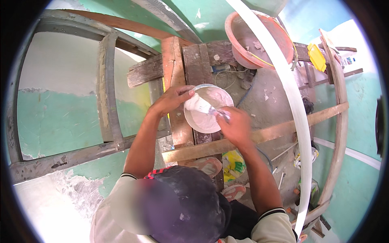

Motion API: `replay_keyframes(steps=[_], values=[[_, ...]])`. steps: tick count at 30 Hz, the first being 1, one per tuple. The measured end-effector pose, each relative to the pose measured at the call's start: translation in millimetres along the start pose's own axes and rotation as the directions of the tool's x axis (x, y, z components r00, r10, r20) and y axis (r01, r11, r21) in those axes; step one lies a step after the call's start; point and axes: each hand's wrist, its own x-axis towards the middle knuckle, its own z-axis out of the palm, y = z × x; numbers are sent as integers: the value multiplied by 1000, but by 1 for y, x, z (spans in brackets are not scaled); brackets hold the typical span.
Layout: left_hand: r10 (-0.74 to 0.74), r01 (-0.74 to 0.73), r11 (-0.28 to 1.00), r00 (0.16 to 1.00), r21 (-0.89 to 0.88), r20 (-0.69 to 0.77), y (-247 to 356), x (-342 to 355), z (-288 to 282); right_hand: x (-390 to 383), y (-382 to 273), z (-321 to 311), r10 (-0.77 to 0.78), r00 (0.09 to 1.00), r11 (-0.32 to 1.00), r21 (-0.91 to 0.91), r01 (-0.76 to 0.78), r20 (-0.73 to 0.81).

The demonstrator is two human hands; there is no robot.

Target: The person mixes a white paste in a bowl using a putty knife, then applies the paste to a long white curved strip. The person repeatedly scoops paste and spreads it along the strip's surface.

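Note:
A round white tub (pixel 190 121) of pale wet putty sits on dark wooden planks in front of me. My left hand (pixel 175 98) is closed on its left rim, thumb over the edge. With my right hand (pixel 236 124), slightly blurred, I grip a putty knife (pixel 212 110) by its handle. Its blade points left over the tub, coated with white paste. Some of the putty in the tub is hidden behind the blade and my fingers.
A light timber bar (pixel 198 152) crosses in front of me. Beyond the tub stands an orange basin (pixel 239 56) with dried residue. A white curved strip (pixel 298 117) arcs down on the right. Wooden frames (pixel 107 89) stand left; cables (pixel 243 97) and a yellow-green bag (pixel 233 164) lie below.

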Motion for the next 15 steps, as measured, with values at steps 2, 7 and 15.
replay_keyframes(steps=[2, 7, 15], values=[[-88, 88, 995, 996, -51, 6, -16, 6, -8, -9, 14, 1, -15, 998, 996, 88, 21, -69], [-146, 139, 980, 989, -145, -38, -28, 16, -11, -15, 27, 3, 62, 997, 980, 192, -53, -38], [-139, 126, 987, 980, -95, -145, -23, 18, -12, -19, 41, 6, 115, 993, 982, 149, -112, -9]])
